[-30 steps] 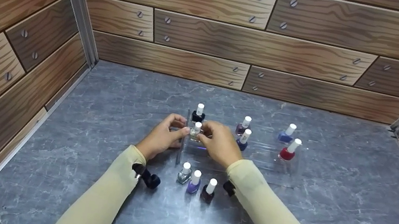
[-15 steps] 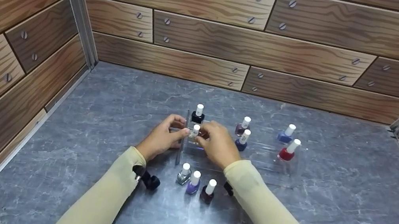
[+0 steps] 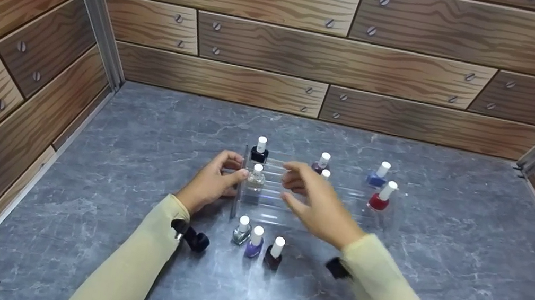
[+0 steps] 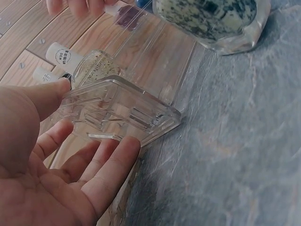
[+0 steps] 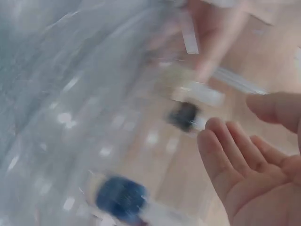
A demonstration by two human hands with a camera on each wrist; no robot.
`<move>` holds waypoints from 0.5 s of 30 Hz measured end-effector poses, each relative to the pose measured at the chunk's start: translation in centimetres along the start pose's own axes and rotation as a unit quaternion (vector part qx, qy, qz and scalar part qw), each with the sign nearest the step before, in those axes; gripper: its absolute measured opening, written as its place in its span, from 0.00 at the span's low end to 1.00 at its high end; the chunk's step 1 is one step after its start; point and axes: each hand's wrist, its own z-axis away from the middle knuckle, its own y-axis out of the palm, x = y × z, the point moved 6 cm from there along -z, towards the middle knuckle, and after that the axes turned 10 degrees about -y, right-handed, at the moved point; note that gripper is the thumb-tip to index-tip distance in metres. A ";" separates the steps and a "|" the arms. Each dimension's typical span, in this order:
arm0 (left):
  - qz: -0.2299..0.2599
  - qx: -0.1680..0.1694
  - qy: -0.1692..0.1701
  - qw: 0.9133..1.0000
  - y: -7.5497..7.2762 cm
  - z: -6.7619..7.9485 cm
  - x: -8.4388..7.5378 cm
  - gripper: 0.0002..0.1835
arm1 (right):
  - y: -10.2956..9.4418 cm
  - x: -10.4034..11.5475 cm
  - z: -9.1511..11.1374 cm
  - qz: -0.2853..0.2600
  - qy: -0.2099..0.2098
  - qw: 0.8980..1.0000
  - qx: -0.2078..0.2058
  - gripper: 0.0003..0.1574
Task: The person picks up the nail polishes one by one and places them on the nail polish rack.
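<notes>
A clear stepped display rack (image 3: 271,209) stands on the grey marbled surface. My left hand (image 3: 212,179) holds its left end, thumb at the upper edge and fingertips against the end panel (image 4: 117,113) in the left wrist view. Just inside that end stands a clear gold-flecked nail polish bottle (image 3: 256,178), upright, with a black nail polish bottle (image 3: 259,154) behind it. My right hand (image 3: 320,204) hovers over the rack's middle, fingers apart and holding nothing. It partly hides a dark blue bottle (image 5: 121,200), blurred in the right wrist view.
In front of the rack stand silver-glitter (image 3: 242,233), purple (image 3: 254,247) and very dark (image 3: 274,257) nail polish bottles. A plum bottle (image 3: 320,167) is at the back middle of the rack. Blue (image 3: 376,179) and red (image 3: 379,201) bottles stand at its right. Wood-patterned walls (image 3: 263,42) enclose the surface.
My right hand has let go of the gold-flecked bottle and moved right, its fingers spreading. The bottle now stands by itself in the rack. My left hand keeps its place.
</notes>
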 end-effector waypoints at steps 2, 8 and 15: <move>-0.003 -0.001 0.001 1.000 0.1 0.0 -0.1 0.16 | -1.4 0.5 1.6 -0.005 -0.016 1.000 -0.010 0.34; -0.012 0.001 0.001 1.000 0.3 0.2 0.1 0.20 | -6.1 -1.0 6.3 0.019 -0.024 0.999 -0.040 0.29; -0.021 0.003 0.001 1.000 -0.2 0.4 -0.1 0.25 | -8.9 -4.4 8.9 0.042 0.042 0.996 -0.070 0.21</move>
